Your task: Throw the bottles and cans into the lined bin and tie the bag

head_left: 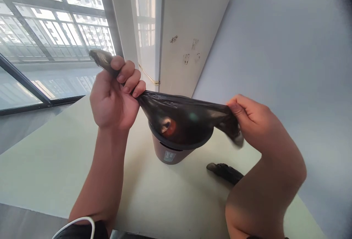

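Note:
A thin black garbage bag (pixel 184 112) is stretched between my two hands, over the mouth of a brown trash can (pixel 176 153). Through the dark plastic an orange-red item shows faintly inside. My left hand (pixel 118 96) is closed around one gathered end, whose tip sticks out above the fist. On the other side my right hand (pixel 250 120) pinches the opposite end, and a loose flap hangs beneath the fingers, smeared by motion. The can stands upright with its black rim partly covered by the bag.
The can stands on a pale table (pixel 154 198). A bundled black plastic roll (pixel 225 173) lies to its right, partly behind my right forearm. At the back is a white cabinet-like appliance (pixel 189 30) by the wall, with a large window (pixel 52 30) at left.

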### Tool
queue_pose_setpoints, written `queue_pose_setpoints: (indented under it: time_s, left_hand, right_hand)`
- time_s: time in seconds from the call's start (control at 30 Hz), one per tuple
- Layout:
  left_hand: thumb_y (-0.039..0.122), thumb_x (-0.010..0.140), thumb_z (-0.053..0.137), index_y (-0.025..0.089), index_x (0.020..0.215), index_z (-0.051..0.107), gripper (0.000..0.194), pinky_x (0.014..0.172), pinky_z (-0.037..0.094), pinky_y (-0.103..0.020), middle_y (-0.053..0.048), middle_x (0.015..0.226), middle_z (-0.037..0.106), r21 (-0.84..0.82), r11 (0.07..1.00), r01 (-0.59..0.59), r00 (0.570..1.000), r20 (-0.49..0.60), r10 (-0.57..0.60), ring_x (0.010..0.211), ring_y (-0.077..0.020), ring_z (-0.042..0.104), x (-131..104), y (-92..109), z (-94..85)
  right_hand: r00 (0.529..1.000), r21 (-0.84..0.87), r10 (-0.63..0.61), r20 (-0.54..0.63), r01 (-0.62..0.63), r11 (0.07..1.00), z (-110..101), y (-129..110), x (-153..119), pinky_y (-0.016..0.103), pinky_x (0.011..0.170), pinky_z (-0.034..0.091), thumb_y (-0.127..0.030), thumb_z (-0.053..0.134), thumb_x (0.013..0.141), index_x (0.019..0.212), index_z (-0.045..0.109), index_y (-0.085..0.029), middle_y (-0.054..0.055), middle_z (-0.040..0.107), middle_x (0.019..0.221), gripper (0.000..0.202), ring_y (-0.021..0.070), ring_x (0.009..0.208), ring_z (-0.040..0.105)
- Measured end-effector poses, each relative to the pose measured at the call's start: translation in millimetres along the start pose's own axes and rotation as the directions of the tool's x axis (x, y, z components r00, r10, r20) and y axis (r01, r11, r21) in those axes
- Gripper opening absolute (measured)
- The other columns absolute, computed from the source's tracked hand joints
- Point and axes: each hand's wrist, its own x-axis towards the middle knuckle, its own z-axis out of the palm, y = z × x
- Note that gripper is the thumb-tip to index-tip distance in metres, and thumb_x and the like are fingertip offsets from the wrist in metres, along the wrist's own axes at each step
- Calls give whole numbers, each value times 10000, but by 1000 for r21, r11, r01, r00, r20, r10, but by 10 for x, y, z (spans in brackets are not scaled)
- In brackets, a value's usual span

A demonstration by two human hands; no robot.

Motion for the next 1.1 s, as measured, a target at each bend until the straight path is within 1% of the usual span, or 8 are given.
queue_pose_setpoints:
  time_s: [0.1,0.3,0.57,0.63,0.77,0.87,1.0,1.1]
  left_hand:
    - [317,1043,508,287,823,589,237,494,412,-297,-22,662,443,13,1000,-16,1000,26,16,563,-162,478,3,16,-22]
    - [278,1068,440,291,874,617,263,503,338,-284,-13,643,450,-26,999,36,998,61,-34,571,-139,460,-30,58,-27]
    - [267,1177,313,221,882,555,384,541,377,-218,65,618,455,-201,977,73,994,-67,-88,457,-42,395,-99,103,70]
    - [223,1177,315,212,898,542,360,466,333,-187,89,593,442,-281,958,60,998,-4,-64,395,-21,321,-112,106,45]
    - [227,1132,467,223,861,539,281,353,222,-204,79,549,381,-167,972,164,986,25,-162,369,-46,287,-126,46,68]
    - [273,1092,556,240,846,546,249,342,234,-221,65,552,357,-10,962,271,961,-43,-272,379,-72,295,-114,-34,144]
    - [297,1084,561,230,883,573,213,360,293,-193,66,581,370,13,941,339,940,-49,-338,395,-63,319,-101,-88,210]
    - [252,1080,512,213,900,596,202,382,330,-190,53,604,400,-10,944,330,944,-27,-330,421,-65,333,-114,-80,228]
  right_hand:
    - [987,65,83,137,-92,994,-56,24,-12,293,498,293,-700,533,1023,898,583,-256,-25,557,589,465,139,497,413]
    - [883,93,-22,469,-25,995,-171,103,-14,362,688,519,-643,795,859,1143,744,-287,38,778,877,459,253,791,705]
    - [962,185,-180,206,142,972,-173,284,19,373,686,521,-538,664,1004,811,730,-232,73,722,987,368,216,768,647]
    - [966,510,-259,5,220,832,-63,210,32,436,840,581,-430,660,1008,808,725,-221,106,730,1139,296,278,965,710]
    - [897,918,-356,-260,345,198,357,5,88,562,1108,565,-384,602,970,834,744,-307,40,763,1241,212,317,1332,657]
    - [789,915,-471,-396,380,-133,621,-2,167,498,895,659,-524,603,978,995,743,-395,-7,737,805,191,258,897,773]
    - [556,971,-798,-233,184,-155,611,171,272,338,475,491,-636,609,974,1058,726,-331,-73,410,467,337,143,360,379]
    - [595,985,-797,-100,171,5,500,250,310,323,436,408,-635,530,996,990,745,-292,-30,459,549,405,125,384,325]
